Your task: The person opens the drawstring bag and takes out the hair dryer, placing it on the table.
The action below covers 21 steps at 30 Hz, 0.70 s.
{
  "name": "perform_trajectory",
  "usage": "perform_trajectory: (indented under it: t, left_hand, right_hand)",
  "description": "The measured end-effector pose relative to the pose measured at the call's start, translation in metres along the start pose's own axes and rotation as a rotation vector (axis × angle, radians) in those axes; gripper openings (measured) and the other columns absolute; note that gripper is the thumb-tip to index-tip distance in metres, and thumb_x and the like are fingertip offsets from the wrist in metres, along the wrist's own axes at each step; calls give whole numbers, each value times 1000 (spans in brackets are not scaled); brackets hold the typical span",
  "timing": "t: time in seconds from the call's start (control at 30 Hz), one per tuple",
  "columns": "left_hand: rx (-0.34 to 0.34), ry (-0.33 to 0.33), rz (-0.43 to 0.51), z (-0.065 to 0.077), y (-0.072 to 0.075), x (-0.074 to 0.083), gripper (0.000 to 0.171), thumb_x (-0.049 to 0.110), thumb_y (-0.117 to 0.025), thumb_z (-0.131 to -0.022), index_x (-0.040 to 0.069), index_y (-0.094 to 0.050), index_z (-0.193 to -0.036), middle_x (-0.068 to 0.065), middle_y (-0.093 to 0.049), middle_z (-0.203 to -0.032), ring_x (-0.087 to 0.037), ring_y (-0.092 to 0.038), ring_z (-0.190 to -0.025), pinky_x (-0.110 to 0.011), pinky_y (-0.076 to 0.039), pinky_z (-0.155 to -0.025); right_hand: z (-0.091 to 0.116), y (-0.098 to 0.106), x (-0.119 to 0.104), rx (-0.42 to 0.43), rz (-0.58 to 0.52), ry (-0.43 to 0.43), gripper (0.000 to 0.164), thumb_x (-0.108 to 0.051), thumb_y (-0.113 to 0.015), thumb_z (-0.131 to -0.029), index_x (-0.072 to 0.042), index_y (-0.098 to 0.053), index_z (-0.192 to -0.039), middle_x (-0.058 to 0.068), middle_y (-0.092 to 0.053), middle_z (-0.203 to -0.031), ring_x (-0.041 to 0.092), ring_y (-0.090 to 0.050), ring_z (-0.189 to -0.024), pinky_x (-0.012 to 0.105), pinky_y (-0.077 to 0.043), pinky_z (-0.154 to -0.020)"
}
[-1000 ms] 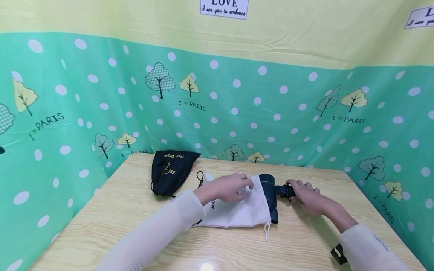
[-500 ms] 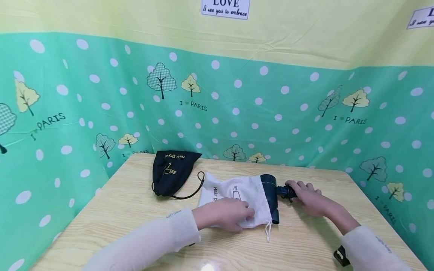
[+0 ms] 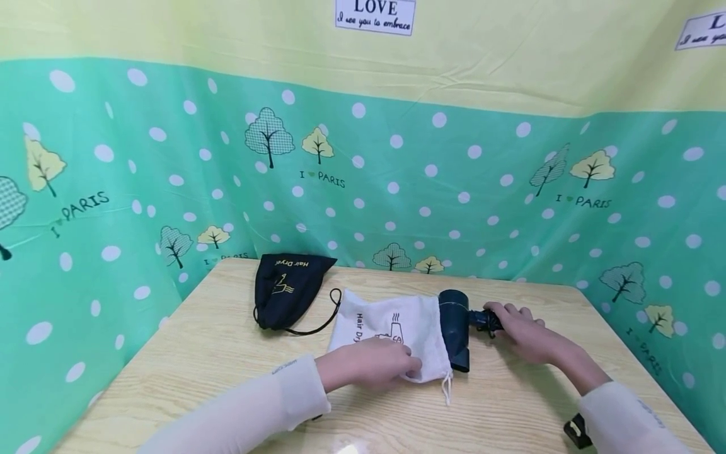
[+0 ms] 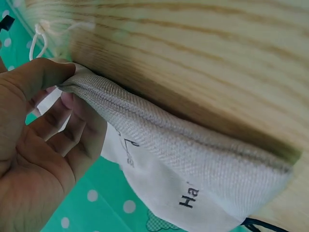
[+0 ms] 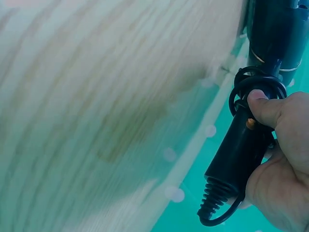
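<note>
A white cloth drawstring bag (image 3: 425,328), printed "Hair Dryer", lies at mid-table with its mouth to the right. My left hand (image 3: 377,364) pinches its near edge; the left wrist view has thumb and fingers on the seam of the bag (image 4: 159,123). Out of the mouth sticks a dark hair dryer (image 3: 454,325), and I cannot tell how much of it is still inside. My right hand (image 3: 518,331) grips its handle. Seen from the right wrist, black cord is wound round the handle (image 5: 236,150), and the thumb of my right hand (image 5: 287,140) presses near those loops.
A black drawstring bag (image 3: 289,287) with gold "Hair Dryer" print lies at the back left, its cord trailing toward the white bag. By the right sleeve a small black object (image 3: 577,432) is partly covered. Polka-dot cloth (image 3: 363,221) hangs behind the wooden table (image 3: 227,372).
My left hand has come down from over the white bag to its near edge and closed on it. The right hand has drawn the hair dryer slightly rightward, exposing more of it.
</note>
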<state>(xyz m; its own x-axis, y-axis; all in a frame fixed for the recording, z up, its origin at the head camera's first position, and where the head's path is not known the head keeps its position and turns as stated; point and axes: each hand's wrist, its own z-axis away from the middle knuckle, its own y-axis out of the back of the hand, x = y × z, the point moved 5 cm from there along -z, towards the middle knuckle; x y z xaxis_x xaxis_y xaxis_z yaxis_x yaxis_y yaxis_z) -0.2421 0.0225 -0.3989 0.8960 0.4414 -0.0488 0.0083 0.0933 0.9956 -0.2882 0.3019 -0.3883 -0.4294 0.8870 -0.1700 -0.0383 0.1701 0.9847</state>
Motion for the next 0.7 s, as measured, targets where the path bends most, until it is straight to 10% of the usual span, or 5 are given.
perform_trajectory:
  t: [0.7]
  left_hand:
    - [-20,65,248,7,2,-12,19,6,-70,-92,22,-64,-101,11,-58,-85,-5,-51,-74,-20,-44,-69]
  right_hand:
    - [9,19,56,90,-127,-210,46,-11,-48,-107,-4,-28,-148,40,-44,-122,55,-41,-96,65,-38,-66]
